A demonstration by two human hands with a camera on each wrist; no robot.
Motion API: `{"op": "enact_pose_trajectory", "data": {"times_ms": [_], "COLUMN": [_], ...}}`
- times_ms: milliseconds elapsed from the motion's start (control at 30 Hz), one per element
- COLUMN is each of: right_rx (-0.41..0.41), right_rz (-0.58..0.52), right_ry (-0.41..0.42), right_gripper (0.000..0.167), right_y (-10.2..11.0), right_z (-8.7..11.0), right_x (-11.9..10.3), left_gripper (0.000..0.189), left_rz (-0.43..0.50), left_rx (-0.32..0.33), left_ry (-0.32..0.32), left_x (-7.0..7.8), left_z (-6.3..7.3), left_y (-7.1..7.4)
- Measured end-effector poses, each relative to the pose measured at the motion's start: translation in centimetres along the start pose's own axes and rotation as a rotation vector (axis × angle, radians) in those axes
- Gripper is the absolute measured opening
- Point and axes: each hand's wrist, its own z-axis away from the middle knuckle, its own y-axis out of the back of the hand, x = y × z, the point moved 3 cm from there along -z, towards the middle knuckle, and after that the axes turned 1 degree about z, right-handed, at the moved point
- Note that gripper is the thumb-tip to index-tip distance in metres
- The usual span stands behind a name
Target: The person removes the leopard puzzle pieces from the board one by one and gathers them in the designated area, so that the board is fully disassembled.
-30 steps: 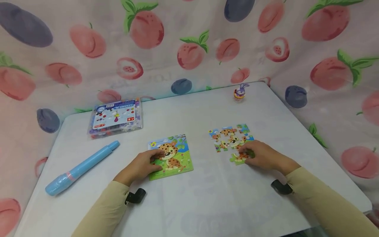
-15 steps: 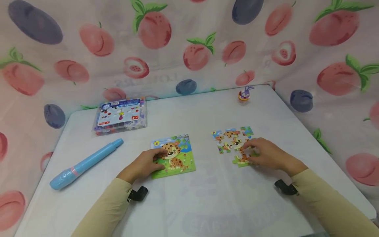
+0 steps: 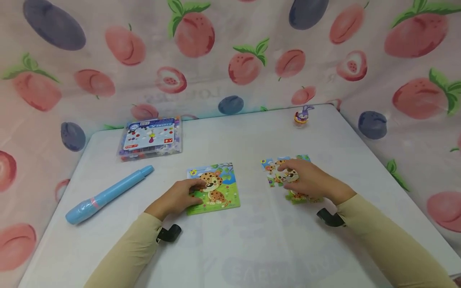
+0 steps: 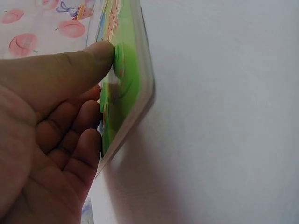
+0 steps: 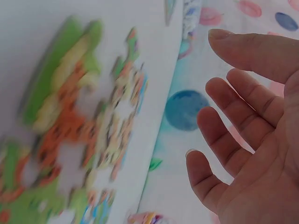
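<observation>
My left hand (image 3: pixel 176 198) rests on the left side of a square puzzle board (image 3: pixel 228 194) with a spotted leopard cub picture. In the left wrist view its thumb (image 4: pixel 100 51) touches the green face of the board, and the other fingertips lie at the surface too. Over a partly assembled leopard jigsaw puzzle (image 3: pixel 267 165), my right hand (image 3: pixel 313 182) hovers with loosely bent fingers and hides much of it. Gaps show between several jigsaw pieces (image 5: pixel 70 126) in the right wrist view. Nothing sits between the right thumb and fingers (image 5: pixel 219 135).
A clear plastic box (image 3: pixel 151 140) of colourful small parts, with a printed label, lies at the back left. In front of it is a light blue tube-shaped object (image 3: pixel 108 196). A small purple rabbit figure (image 3: pixel 301 117) stands at the back right of the white table (image 3: pixel 234 256).
My right hand has left the puzzle's lower right pieces and moved left and up over its middle. The left hand stays on the board. The head view has shifted slightly.
</observation>
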Motion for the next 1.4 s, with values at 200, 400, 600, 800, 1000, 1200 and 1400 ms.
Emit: {"op": "enact_pose_trajectory", "data": {"times_ms": [200, 400, 600, 800, 1000, 1200, 1400], "right_rx": [-0.033, -0.076, -0.121, -0.151, -0.192, -0.220, -0.259], "right_rz": [-0.062, -0.091, -0.095, -0.105, -0.087, -0.058, -0.040], "right_ry": [0.005, 0.044, 0.087, 0.090, 0.126, 0.139, 0.158], "right_gripper": [0.044, 0.044, 0.047, 0.048, 0.047, 0.047, 0.047], "right_y": [-1.0, -2.6, -4.0, -5.2, -7.0, -8.6, -9.6], "right_z": [-1.9, -4.0, -6.1, -7.6, -8.9, -9.9, -10.8], "right_x": [-1.5, -3.5, -5.8, -7.5, -8.5, -9.7, -11.1], "left_gripper": [0.051, 0.053, 0.053, 0.053, 0.058, 0.062, 0.064], "left_rz": [-0.044, -0.080, -0.091, -0.093, -0.082, -0.088, -0.098], "left_rx": [0.032, 0.058, 0.072, 0.076, 0.064, 0.061, 0.059], "left_ry": [0.021, 0.049, 0.074, 0.076, 0.078, 0.092, 0.114], "left_x": [-0.3, -0.9, -1.5, -1.8, -2.0, -2.3, -2.6], "left_z": [0.4, 1.1, 1.4, 1.0, 0.8, 0.6, 0.3], "left_y": [0.3, 0.7, 1.3, 2.0, 2.4, 2.8, 3.3]}}
